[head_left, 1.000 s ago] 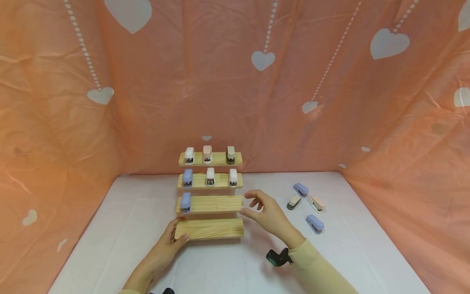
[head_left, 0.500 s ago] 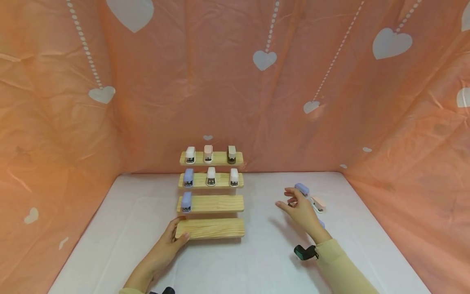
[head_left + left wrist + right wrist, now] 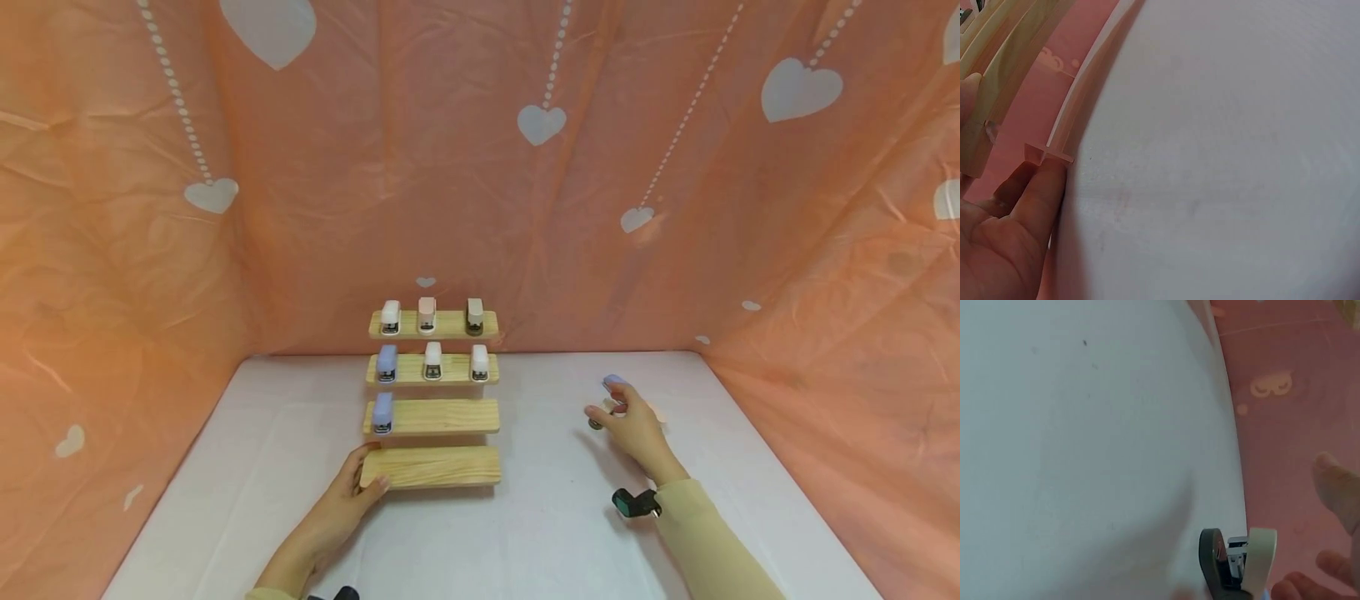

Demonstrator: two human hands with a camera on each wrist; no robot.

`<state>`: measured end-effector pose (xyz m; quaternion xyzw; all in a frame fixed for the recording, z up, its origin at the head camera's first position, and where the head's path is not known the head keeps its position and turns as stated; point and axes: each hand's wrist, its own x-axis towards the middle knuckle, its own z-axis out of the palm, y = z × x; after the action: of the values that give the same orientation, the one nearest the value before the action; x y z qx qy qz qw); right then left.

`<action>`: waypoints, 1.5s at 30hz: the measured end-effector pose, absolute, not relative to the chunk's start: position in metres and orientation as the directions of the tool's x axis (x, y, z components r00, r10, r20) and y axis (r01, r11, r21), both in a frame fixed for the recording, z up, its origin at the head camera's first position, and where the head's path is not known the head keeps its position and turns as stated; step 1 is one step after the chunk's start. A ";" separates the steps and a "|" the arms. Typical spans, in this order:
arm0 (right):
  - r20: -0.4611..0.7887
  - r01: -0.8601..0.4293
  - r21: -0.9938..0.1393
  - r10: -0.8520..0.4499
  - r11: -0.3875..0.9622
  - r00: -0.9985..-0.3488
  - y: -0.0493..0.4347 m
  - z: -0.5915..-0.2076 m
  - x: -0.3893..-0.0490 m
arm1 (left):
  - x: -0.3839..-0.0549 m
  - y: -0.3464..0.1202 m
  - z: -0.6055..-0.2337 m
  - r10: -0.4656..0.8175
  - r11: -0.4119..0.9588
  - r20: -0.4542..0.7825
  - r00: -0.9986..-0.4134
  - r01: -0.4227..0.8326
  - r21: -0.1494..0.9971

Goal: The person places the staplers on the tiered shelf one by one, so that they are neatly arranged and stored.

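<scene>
Orange heart-print cloth (image 3: 450,208) behind, white tabletop (image 3: 540,533) in front. From my end I see the left hand (image 3: 343,498) gripping the nearest wooden shelf (image 3: 435,467) at its left end, fingers pinching it. Right hand (image 3: 636,429) is at the beige-and-dark stapler (image 3: 1261,557) on the tabletop's right side, fingers spread from thumb; can't tell if they touch it. Purple stapler (image 3: 612,380) just beyond.

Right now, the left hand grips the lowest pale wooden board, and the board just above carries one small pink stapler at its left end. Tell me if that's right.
Wrong colour: the left hand grips the lowest pale wooden board, but the head view shows one small lavender-blue stapler, not pink, at the left end of the board just above.
</scene>
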<state>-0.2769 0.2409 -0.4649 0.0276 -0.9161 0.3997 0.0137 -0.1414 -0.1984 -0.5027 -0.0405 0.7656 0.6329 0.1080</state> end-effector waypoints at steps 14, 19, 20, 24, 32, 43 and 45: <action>-0.030 0.000 -0.693 -0.028 0.721 -0.999 0.253 -0.478 -0.286 | -0.141 -0.195 -0.502 0.083 0.171 -0.214 -0.973 -0.198 0.965; -0.048 0.020 -0.651 -0.015 0.759 -0.999 0.253 -0.481 -0.286 | -0.141 -0.194 -0.502 0.087 0.163 -0.204 -0.975 -0.188 0.968; -0.044 0.021 -0.641 -0.010 0.767 -0.999 0.253 -0.481 -0.287 | -0.141 -0.194 -0.502 0.087 0.163 -0.203 -0.975 -0.187 0.969; -0.046 0.027 -0.635 -0.002 0.772 -0.999 0.252 -0.481 -0.288 | -0.141 -0.194 -0.501 0.085 0.158 -0.206 -0.975 -0.191 0.969; -0.046 0.007 -0.632 -0.028 0.775 -0.999 0.248 -0.480 -0.287 | -0.141 -0.195 -0.500 0.073 0.175 -0.230 -0.971 -0.214 0.961; 0.058 -0.104 -0.767 -0.093 0.634 -0.994 0.230 -0.482 -0.283 | -0.141 -0.197 -0.501 0.071 0.201 -0.234 -0.970 -0.216 0.955; 0.059 -0.102 -0.785 -0.090 0.610 -0.994 0.224 -0.480 -0.279 | -0.141 -0.197 -0.501 0.070 0.203 -0.237 -0.969 -0.219 0.954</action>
<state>-0.2794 0.2241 -0.4795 0.0533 -0.8973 0.4381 0.0067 -0.1413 -0.1973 -0.5012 -0.0484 0.7670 0.6295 0.1149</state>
